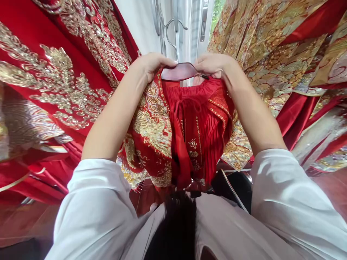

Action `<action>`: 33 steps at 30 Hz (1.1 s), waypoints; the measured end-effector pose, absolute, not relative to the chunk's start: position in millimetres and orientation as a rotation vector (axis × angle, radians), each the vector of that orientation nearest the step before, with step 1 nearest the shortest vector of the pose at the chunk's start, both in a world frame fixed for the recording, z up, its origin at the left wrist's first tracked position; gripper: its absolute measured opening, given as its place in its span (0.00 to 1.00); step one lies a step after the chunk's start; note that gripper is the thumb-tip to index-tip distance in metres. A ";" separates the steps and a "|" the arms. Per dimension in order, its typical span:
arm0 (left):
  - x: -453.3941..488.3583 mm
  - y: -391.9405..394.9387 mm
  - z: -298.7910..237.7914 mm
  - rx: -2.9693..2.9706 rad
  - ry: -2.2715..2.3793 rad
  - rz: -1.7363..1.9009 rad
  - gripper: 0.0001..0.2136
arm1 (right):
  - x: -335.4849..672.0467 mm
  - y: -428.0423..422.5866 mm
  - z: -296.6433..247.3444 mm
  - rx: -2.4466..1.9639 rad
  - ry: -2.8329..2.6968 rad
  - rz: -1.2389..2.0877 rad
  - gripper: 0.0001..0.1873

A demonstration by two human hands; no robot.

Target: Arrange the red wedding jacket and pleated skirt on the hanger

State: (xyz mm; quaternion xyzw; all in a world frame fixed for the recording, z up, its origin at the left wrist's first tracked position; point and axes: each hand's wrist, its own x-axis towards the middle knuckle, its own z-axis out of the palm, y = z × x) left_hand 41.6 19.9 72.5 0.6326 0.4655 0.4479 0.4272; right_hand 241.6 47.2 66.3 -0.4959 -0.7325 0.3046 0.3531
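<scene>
Jacket [153, 126], red with dense gold embroidery, open at the front, paired with a red pleated skirt [210, 144] with a tied waist bow [187, 106] — both hung from one pale hanger [179, 72], directly before the wearer. Long axis of the garments: upright, waistband and shoulders uppermost, hems toward the floor [35, 220]. Hanger: lengthwise left to right, metal hook [169, 36] pointing up and its open tip turned right; whether it bears on a rail cannot be told. Left hand [153, 65]: closed on the hanger's left side, thumb along the upper edge. Right hand [213, 65]: fingers curled at the right side, beside a dark clip [204, 76]. Both forearms raised and reaching forward, converging at the hanger — elbows apart, white sleeves [94, 191]. Flanking: red beaded garment [73, 57], left; gold scale-patterned garment [260, 47], right.
</scene>
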 end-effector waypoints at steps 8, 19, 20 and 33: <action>39.5 22.6 70.7 1.796 1.032 0.808 0.11 | 234.6 59.9 66.6 -1.214 -2.034 1.449 0.11; 29.2 38.6 63.4 1.938 0.861 0.751 0.16 | 236.8 87.2 54.0 -1.274 -2.061 1.269 0.20; 29.2 38.6 63.3 1.944 0.862 0.748 0.17 | 237.9 89.6 54.3 -1.291 -2.104 1.201 0.20; 35.2 27.6 66.8 1.961 0.982 0.798 0.14 | 236.4 94.5 56.7 -1.297 -2.092 0.831 0.16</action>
